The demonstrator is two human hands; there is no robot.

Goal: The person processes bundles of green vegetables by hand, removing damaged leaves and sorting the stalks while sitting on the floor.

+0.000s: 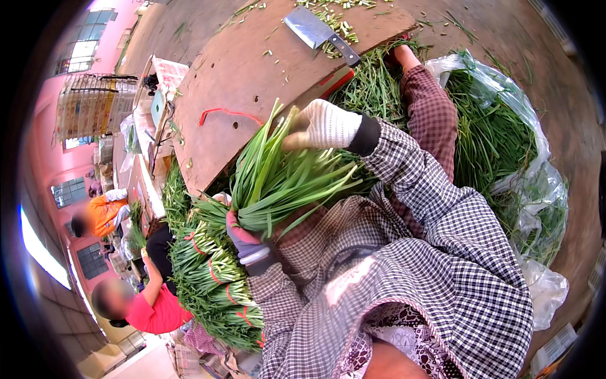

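My left hand [246, 241], in a pink and purple glove, grips a loose bunch of long green leaves that look like garlic chives [265, 184]. Its stalks fan out in two directions above my lap. Over the upper stalks is my right hand [326, 125], in a white knit glove with tan fingertips. Motion blurs those fingers, so whether they pinch any stalks is unclear. A red tie [229, 111] lies on the brown board [227, 71] just beyond the bunch. Farther along the board rests a cleaver [315, 33] with a dark handle, beside chopped pale stem ends [338, 23].
Tied chive bundles [220, 272] with red bands are stacked at my left. On the right, an open clear plastic bag [544, 137] holds loose chives [487, 123]. Loose greens [374, 85] lie below the board's edge. Two people, in pink [154, 308] and orange [104, 215], sit at left.
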